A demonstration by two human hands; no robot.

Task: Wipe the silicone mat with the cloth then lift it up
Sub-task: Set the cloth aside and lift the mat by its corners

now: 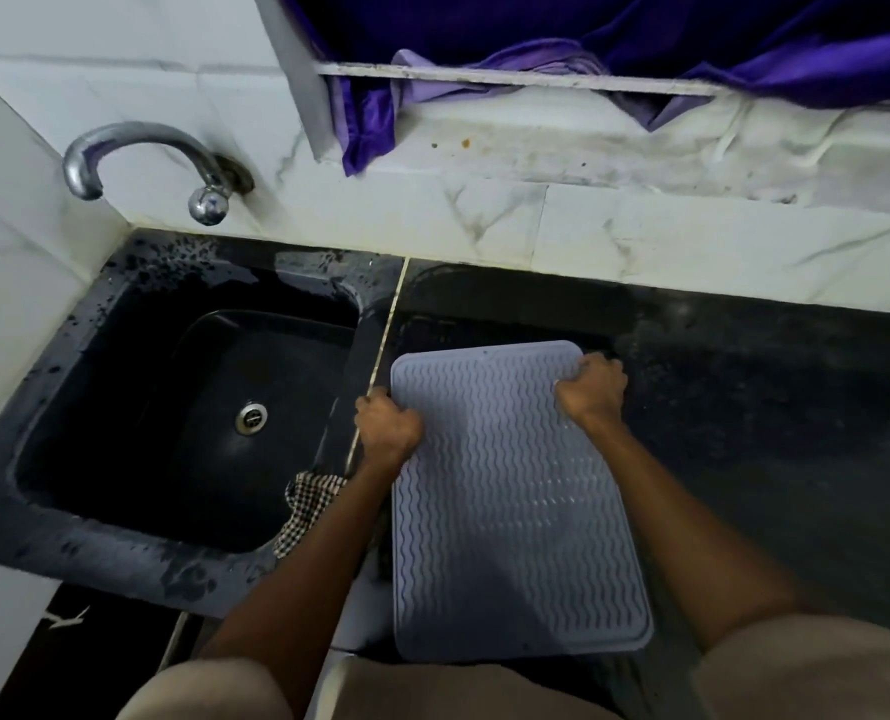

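Gripping the silicone mat (515, 491) at ten and two o'clock, left hand (388, 426) and right hand (593, 389) clamp its edges — raise evenly; cloth (305, 504) probably lies aside.

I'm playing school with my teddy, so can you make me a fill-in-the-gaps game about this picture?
1. Both hands, the left hand and the right hand, grip the sides of the ____.
2. The checked cloth hangs over the edge of the ____.
3. The tap sticks out of the wall above the ____.
4. The curtain at the top is coloured ____.

Missing words: mat; sink; sink; purple
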